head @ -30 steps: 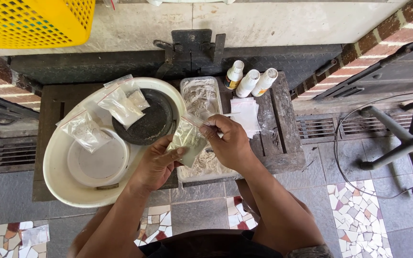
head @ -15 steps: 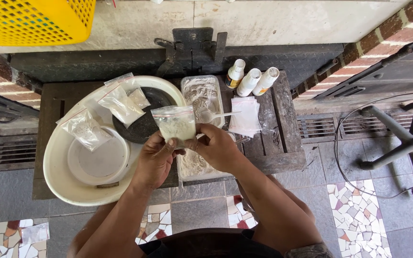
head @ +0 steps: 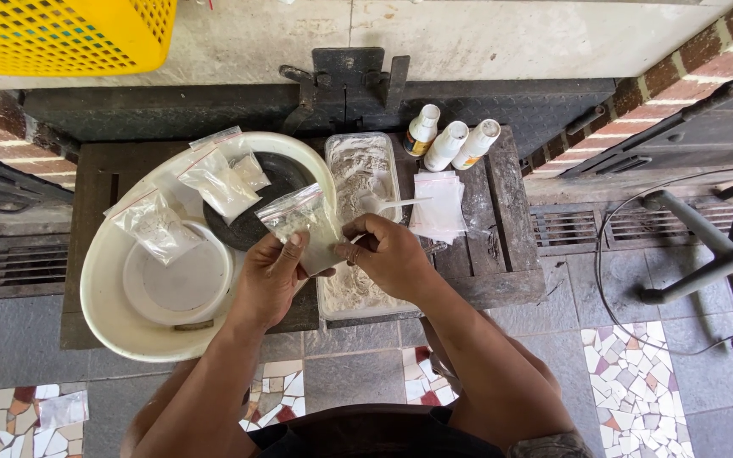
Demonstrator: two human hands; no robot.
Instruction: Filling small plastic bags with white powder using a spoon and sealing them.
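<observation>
The left hand point(head: 271, 276) and the right hand point(head: 390, 254) together pinched a small clear zip bag point(head: 305, 222) of pale powder above the rim of the white basin point(head: 120, 326), just beside the rectangular tray point(head: 365, 161) of the same powder. A slack grip might have spilled it: the thin plastic film looked slippery, the powder fine and loose.

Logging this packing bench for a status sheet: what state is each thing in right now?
Small zip bag: part filled with white powder, held by left hand and right hand.
Rectangular tray: uncovered, holding white powder.
White spoon: lying in the tray.
Three small bottles: capped, leaning.
Three filled bags: lying in the white basin.
Empty bags: stacked flat.
</observation>
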